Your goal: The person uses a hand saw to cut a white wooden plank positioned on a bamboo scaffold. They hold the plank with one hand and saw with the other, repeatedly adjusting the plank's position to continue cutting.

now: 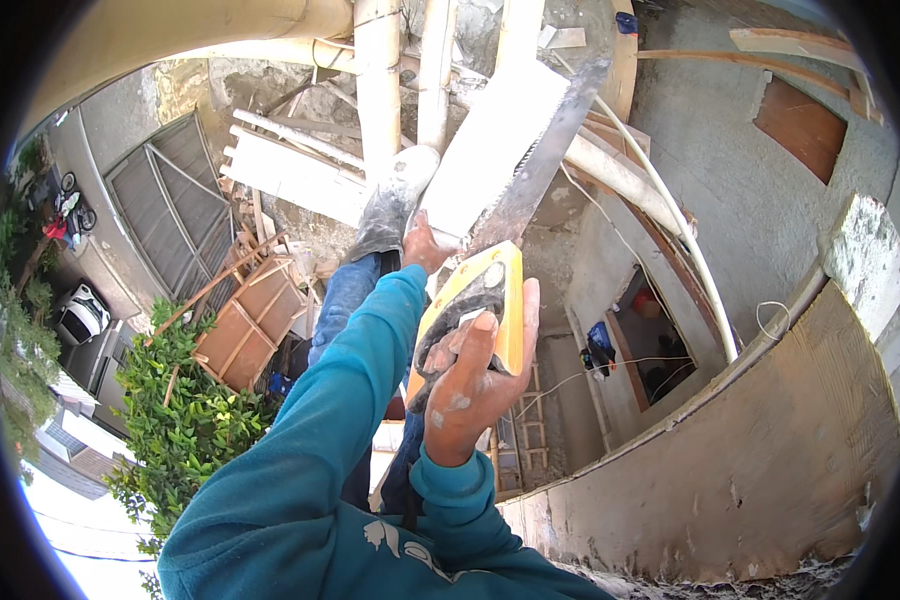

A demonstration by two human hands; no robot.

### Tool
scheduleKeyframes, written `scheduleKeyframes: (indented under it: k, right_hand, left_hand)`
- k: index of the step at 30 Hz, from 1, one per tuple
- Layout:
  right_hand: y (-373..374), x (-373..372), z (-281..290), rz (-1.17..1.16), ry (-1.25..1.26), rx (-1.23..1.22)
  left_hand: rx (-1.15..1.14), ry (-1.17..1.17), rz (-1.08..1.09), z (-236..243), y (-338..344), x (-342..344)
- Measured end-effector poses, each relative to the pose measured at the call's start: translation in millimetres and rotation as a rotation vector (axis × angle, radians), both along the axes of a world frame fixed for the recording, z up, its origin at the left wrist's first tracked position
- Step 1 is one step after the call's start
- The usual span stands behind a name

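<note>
My right hand is wrapped round the yellow and black handle of a handsaw. Its toothed grey blade points up and away, lying along the right side of a long white panel. At the panel's near end my left hand grips the edge, close to the base of the blade. A grey-smeared boot stands just left of that hand, against the panel. White dust and splashes mark my right hand.
Several thick bamboo poles run beyond the panel. More white boards lie at left. Far below are a wooden frame, a leafy bush and a parked car. A curved concrete wall rises at lower right.
</note>
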State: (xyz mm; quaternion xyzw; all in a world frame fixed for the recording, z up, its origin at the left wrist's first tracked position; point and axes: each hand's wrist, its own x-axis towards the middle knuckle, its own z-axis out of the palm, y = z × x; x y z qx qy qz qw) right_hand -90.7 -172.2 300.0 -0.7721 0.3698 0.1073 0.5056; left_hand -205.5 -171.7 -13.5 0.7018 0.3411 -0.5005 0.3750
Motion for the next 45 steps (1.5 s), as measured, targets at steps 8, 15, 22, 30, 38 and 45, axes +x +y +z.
scheduleKeyframes:
  k: [8,15,22,30,38,45]
  right_hand:
    - [6,42,-36,-0.063,0.003,0.043]
    - [-39,72,-34,-0.211,0.089,0.301]
    - [-30,10,12,-0.070,0.083,0.229]
    - [-46,95,-89,-0.207,0.027,0.313]
    - [-34,8,-4,-0.121,0.014,0.138]
    - [-38,12,-38,-0.070,-0.078,0.121]
  left_hand:
    - [-0.056,0.095,0.162,-16,-20,-17]
    - [0.046,-0.034,0.066,18,-30,-2]
    - [0.046,-0.003,0.052,9,-16,0]
    - [0.072,-0.079,0.000,4,-19,-6]
    - [0.024,-0.029,0.034,0,2,-4]
    - [0.010,0.033,-0.020,-8,10,-2]
